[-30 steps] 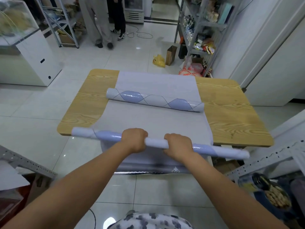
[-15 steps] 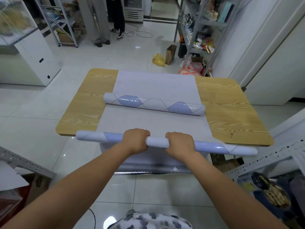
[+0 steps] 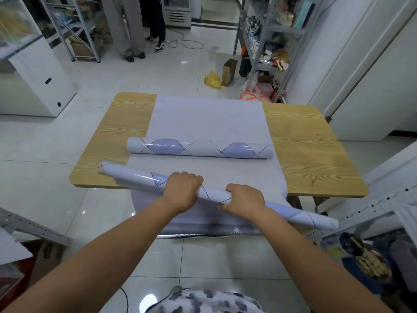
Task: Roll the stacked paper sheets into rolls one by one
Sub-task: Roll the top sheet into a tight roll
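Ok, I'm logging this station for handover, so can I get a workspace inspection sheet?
Surface: wooden table, bare wood either side of the paper.
Job's things: flat stacked sheets run down the middle, overhanging the near edge; finished roll lies across them; second roll held slanted over the near edge.
Clutter: nothing seen on the table; yellow bag and cardboard box on the floor beyond.
Hands: left hand and right hand both grip the second roll from above.
Cables: white cable loops on the far floor.
Surroundings: shelving rack at right, two people standing far back.

Slanted paper roll [image 3: 214,195] above near edge, finished roll [image 3: 199,150] lying across flat stacked sheets [image 3: 207,118]
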